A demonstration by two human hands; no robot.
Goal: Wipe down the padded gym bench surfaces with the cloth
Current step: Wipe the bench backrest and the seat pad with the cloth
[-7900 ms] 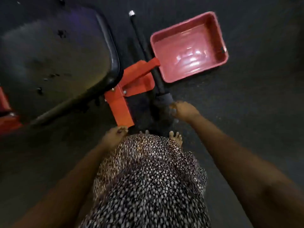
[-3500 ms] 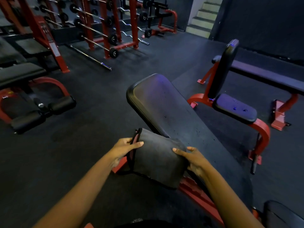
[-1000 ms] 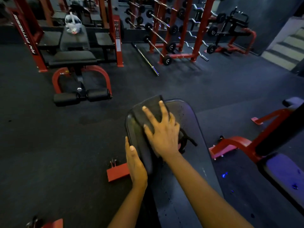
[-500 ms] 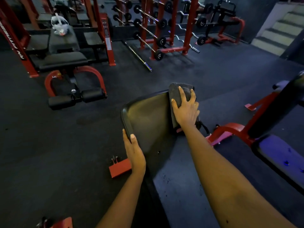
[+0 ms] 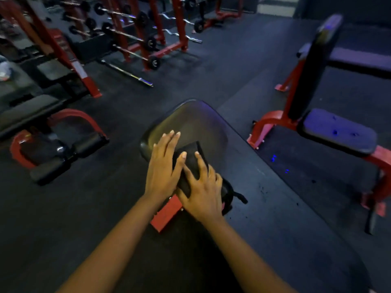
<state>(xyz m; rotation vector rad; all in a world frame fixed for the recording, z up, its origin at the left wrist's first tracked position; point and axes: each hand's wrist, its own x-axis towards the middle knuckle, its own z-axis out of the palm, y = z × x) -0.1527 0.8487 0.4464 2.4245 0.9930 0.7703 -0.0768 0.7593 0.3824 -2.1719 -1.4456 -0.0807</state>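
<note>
Cloth lengthwise along bench pad, under both hands.

A padded bench runs from the lower right up to the centre. On its upper end lies a cloth, with the left hand on its left side and the right hand on its near right part, the two hands touching. A second bench stands to the right. A leg-roller bench sits to the left. Barbell racks stand behind, far across the floor.
</note>
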